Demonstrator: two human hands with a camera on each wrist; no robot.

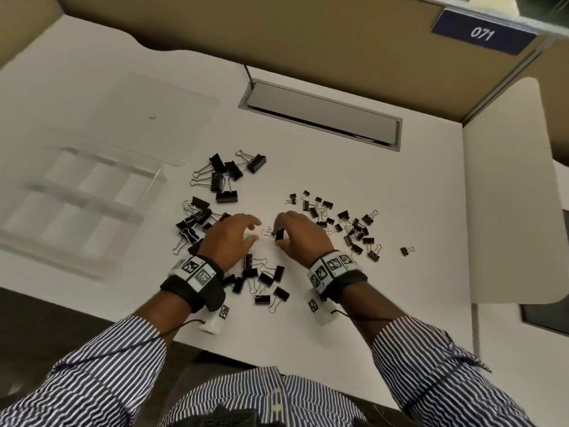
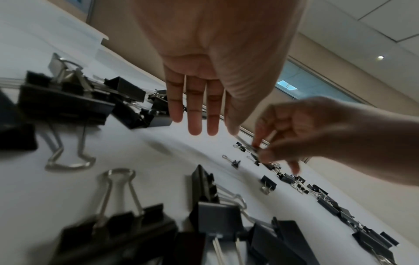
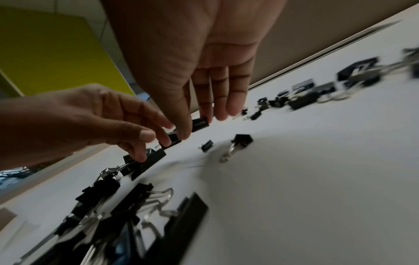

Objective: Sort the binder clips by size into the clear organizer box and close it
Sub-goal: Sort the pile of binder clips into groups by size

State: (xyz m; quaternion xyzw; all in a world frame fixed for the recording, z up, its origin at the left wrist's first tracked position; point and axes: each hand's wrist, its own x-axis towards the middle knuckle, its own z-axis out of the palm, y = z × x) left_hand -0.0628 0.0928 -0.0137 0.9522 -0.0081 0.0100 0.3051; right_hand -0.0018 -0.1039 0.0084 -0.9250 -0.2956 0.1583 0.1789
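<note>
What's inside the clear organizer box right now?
Nothing visible: the clear organizer box shows only pale, empty-looking compartments, no black clips. It is blurred, so a very small item cannot be ruled out. Its lid lies flat behind it; the binder clips sit on the desk.

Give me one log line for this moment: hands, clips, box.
right hand: pinches a small clip | left hand: open over desk | clips: loose in piles | organizer box: open, compartments look empty
</note>
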